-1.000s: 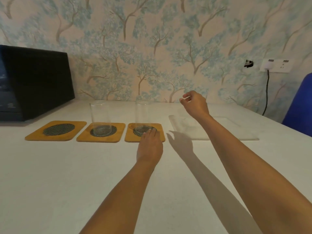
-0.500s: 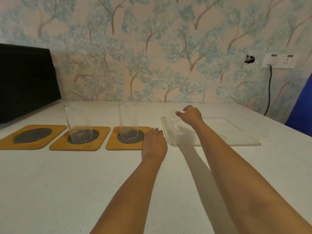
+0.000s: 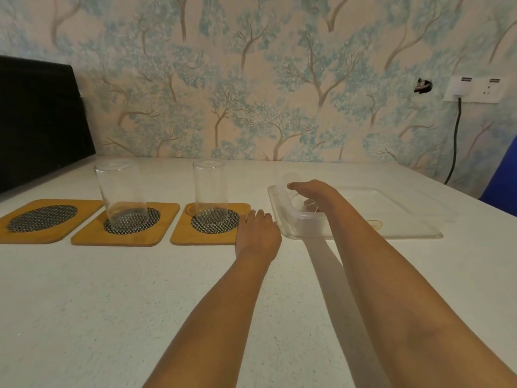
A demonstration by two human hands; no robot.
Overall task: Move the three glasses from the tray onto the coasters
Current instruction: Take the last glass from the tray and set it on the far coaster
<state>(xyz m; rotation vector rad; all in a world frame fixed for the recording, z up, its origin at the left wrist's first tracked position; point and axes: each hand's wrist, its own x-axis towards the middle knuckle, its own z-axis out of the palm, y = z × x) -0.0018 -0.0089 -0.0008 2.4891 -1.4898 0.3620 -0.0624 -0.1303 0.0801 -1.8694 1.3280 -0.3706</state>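
Note:
Three wooden coasters with dark mesh centres lie in a row. The left coaster (image 3: 42, 219) is bare. A clear glass (image 3: 120, 197) stands on the middle coaster (image 3: 165, 222), and a second glass (image 3: 209, 191) on the right coaster (image 3: 181, 233). A third glass (image 3: 300, 208), faint and partly hidden, stands at the left end of the clear plastic tray (image 3: 391, 217). My right hand (image 3: 313, 191) curls around it from above. My left hand (image 3: 258, 231) lies flat on the table, holding nothing, fingertips at the right coaster's edge.
A black appliance (image 3: 36, 121) stands at the back left. A wall socket (image 3: 472, 89) with a dark cable (image 3: 454, 141) is at the right, above a blue seat (image 3: 503, 177). A small yellowish mark (image 3: 375, 224) shows in the tray.
My right hand has come down from above the tray to its left end and closed around the third glass. My left hand has stayed beside the right coaster.

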